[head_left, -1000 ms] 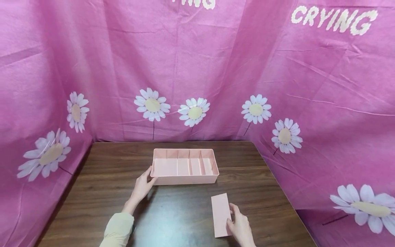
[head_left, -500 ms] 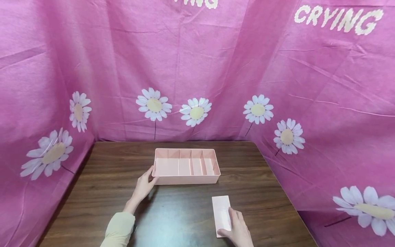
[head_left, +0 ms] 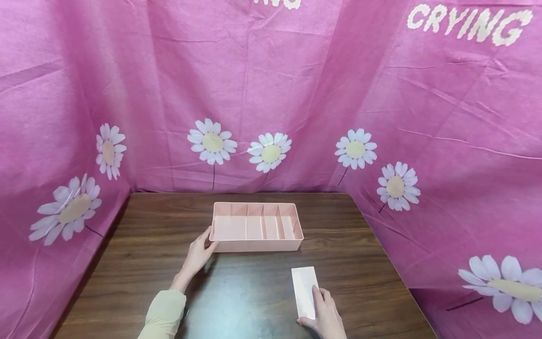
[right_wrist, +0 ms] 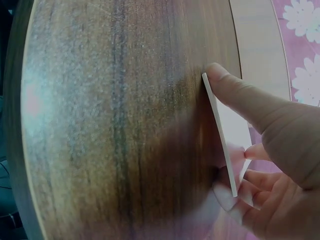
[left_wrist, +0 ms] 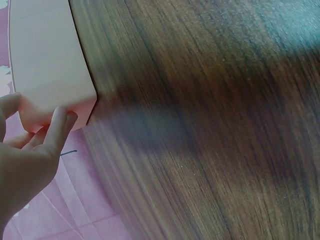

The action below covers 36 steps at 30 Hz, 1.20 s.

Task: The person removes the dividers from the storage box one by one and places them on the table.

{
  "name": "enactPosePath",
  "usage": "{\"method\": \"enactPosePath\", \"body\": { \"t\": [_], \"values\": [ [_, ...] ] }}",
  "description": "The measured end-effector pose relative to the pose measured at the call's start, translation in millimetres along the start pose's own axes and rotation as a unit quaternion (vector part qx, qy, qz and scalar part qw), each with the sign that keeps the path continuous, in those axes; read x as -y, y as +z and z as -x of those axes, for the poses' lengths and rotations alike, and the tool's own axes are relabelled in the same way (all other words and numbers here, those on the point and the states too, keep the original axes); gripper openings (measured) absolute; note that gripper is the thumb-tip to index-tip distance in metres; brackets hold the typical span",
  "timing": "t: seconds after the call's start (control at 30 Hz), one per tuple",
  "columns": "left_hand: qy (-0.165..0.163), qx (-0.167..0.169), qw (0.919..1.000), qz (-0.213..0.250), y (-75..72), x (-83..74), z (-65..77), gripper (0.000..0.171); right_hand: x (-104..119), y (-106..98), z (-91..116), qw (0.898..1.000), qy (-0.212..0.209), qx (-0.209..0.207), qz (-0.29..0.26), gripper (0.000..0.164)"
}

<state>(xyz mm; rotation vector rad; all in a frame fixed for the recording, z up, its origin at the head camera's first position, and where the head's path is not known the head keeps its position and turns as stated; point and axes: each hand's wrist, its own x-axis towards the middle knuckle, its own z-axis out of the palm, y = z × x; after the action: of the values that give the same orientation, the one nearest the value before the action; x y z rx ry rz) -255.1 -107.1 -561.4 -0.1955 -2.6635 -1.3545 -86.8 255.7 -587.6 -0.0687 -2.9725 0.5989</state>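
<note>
While the box (head_left: 258, 246) stays, the panel (head_left: 303, 289) tilts.

left grip (head_left: 197, 254) on pink divided box (head_left: 257, 246), right grip (head_left: 325, 312) holding pale panel (head_left: 303, 291), brown table (head_left: 355, 268), daisy-patterned curtain (head_left: 271, 80)

Screened booth; wider premises cannot be told

One dark-brown, wood-grain table (head_left: 347, 263); creased magenta fabric hangings (head_left: 254, 70) along its far, left and right sides, printed with white-petalled, yellow-centred daisies (head_left: 212, 142) and cream capital lettering (head_left: 462, 23) reading "CRYING".
</note>
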Motion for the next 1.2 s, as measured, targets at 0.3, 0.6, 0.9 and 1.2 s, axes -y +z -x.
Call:
{"method": "enactPosePath", "body": {
  "t": [0.3,0.6,0.9,1.2],
  "values": [
    [0.002,0.000,1.0000,0.004,-1.1,0.3,-0.5,0.060,-0.2,3.3,0.6,0.995,-0.050,-0.063,0.058,0.097],
    [-0.007,0.005,1.0000,0.004,-1.5,1.2,-0.3,0.060,-0.5,4.3,1.2,0.995,-0.051,-0.051,0.073,0.094],
    [-0.012,0.008,0.9999,0.000,-1.5,1.8,1.3,0.059,-5.1,9.7,2.0,0.993,-0.062,-0.063,0.080,0.087],
    [0.001,-0.007,1.0000,0.001,-0.7,0.8,1.6,0.057,-3.6,7.0,2.7,0.990,-0.069,-0.077,0.094,0.084]
  ]
}}
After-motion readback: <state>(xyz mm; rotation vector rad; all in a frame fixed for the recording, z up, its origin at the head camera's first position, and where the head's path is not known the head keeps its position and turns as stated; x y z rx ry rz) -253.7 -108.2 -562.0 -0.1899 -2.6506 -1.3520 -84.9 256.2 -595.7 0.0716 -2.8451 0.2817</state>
